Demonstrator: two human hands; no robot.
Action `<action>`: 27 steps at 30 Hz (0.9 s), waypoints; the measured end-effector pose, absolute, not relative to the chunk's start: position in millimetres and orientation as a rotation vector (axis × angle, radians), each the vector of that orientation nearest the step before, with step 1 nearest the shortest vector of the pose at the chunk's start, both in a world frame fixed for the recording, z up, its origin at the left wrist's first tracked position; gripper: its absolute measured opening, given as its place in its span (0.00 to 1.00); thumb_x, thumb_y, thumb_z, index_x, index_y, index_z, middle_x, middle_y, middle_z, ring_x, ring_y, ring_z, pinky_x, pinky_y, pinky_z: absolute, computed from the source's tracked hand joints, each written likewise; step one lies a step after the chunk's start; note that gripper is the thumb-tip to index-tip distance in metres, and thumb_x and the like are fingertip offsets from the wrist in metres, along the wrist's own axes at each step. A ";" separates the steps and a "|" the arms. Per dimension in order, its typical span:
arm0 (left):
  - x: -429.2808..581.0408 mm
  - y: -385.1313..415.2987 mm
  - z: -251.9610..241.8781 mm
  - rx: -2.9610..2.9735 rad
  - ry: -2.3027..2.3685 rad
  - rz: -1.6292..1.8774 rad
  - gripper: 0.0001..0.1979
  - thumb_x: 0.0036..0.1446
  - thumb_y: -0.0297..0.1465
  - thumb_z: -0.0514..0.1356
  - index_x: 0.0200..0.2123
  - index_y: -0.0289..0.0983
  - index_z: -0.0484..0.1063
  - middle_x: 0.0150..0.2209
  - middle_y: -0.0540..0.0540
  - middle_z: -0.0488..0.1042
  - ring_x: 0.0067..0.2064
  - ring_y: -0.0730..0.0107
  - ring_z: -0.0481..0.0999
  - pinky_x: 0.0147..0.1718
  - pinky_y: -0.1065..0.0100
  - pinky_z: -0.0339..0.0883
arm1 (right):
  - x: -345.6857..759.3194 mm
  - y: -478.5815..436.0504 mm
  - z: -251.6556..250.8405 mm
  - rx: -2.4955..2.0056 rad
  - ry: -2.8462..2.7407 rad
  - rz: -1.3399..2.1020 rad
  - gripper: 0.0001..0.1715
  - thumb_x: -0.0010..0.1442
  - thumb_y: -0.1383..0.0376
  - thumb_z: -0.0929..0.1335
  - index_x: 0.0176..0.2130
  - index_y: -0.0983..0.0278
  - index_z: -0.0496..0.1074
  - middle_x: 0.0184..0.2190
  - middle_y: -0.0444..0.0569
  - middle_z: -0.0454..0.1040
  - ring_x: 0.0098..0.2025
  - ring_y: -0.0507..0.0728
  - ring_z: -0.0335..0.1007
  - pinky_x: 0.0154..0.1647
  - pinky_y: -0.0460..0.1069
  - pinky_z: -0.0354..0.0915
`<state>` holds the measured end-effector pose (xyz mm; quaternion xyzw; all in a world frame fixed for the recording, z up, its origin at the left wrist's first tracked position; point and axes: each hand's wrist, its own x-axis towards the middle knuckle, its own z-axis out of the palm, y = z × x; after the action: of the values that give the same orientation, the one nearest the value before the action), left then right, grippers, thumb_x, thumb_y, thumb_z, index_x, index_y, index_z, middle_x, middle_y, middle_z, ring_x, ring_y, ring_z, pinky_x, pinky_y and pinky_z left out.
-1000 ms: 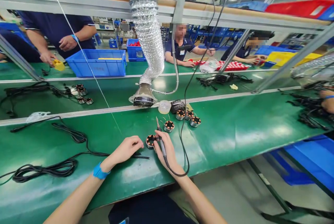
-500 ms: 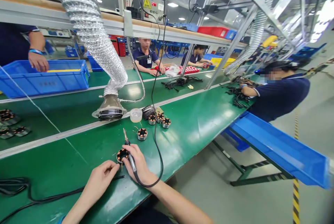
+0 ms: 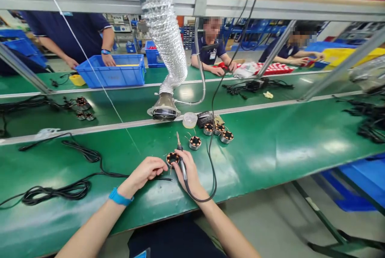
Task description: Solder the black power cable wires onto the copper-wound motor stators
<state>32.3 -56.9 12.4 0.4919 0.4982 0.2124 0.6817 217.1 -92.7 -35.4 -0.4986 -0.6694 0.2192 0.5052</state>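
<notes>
My right hand (image 3: 187, 173) grips a soldering iron (image 3: 180, 156) like a pen, tip pointing up and away, and its fingertips also touch a round copper-wound coil part (image 3: 172, 158) on the green bench (image 3: 270, 149). My left hand (image 3: 146, 173), with a blue wristband, is pinched on a thin black cable (image 3: 120, 177) right beside that coil. Another coil (image 3: 195, 142) lies a little farther back. A group of three more coils (image 3: 219, 131) sits behind it.
A silver fume-extraction hose (image 3: 164, 37) hangs over the bench, with a clear cup (image 3: 189, 120) beside its mouth. Coiled black cable (image 3: 57, 189) lies at left. A blue bin (image 3: 112, 71) stands across the belt. Other people work on the far side.
The view swung right and back again. Both hands stayed at the coil, with the iron still in my right hand and the cable in my left.
</notes>
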 end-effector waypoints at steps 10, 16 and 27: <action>42.2 -67.4 2.7 1.275 1.175 0.653 0.20 0.53 0.46 0.64 0.29 0.33 0.72 0.20 0.53 0.64 0.20 0.79 0.55 0.20 0.73 0.46 | 213.6 -91.3 -35.9 -1.224 -1.609 0.507 0.22 0.66 0.67 0.65 0.59 0.59 0.66 0.50 0.54 0.67 0.51 0.58 0.71 0.54 0.54 0.69; 48.2 -95.8 0.7 1.797 1.247 0.776 0.14 0.62 0.38 0.56 0.30 0.35 0.75 0.30 0.45 0.72 0.33 0.68 0.68 0.33 0.68 0.60 | 213.0 -91.0 -34.6 -1.224 -1.592 0.509 0.21 0.66 0.66 0.65 0.58 0.60 0.66 0.51 0.55 0.67 0.52 0.59 0.70 0.55 0.56 0.69; 28.1 -64.0 19.2 1.425 1.156 0.597 0.26 0.62 0.49 0.54 0.32 0.31 0.78 0.20 0.48 0.68 0.21 0.76 0.59 0.21 0.72 0.51 | 213.6 -89.2 -30.2 -1.204 -1.622 0.463 0.20 0.66 0.66 0.65 0.57 0.60 0.66 0.50 0.55 0.68 0.51 0.59 0.70 0.53 0.57 0.70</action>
<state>28.1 -64.0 19.2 0.6069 0.4924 0.2544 0.5697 213.6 -89.2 -30.2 -0.4998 -0.6736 0.1921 0.5095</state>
